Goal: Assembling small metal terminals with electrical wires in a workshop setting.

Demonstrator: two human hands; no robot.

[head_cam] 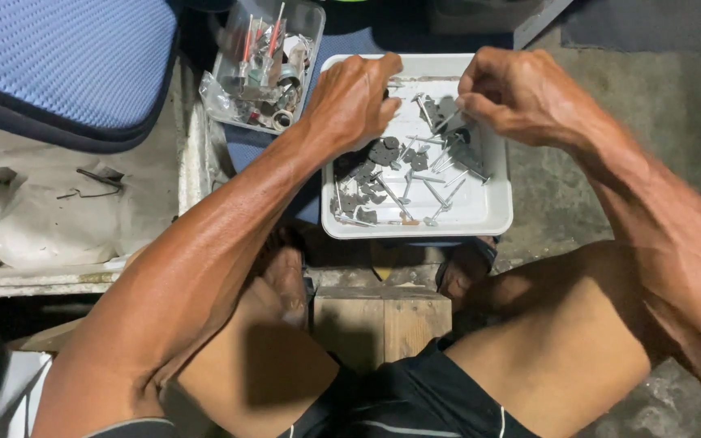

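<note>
A white square tray [480,212] lies on the floor in front of me, holding several grey metal nails [440,186] and dark flat washer-like pieces [383,152]. My left hand [352,99] hovers over the tray's left side with the fingers curled down; what they pinch is hidden. My right hand [521,91] is over the tray's far right corner, fingers pinched together on a small dark piece with a thin nail [452,122] at the fingertips.
A clear plastic box [268,65] of small tools and hardware stands left of the tray. A blue padded cushion [58,65] lies at top left, over white cloth [50,211]. A wooden block [383,320] sits between my knees. Concrete floor [651,97] spreads to the right.
</note>
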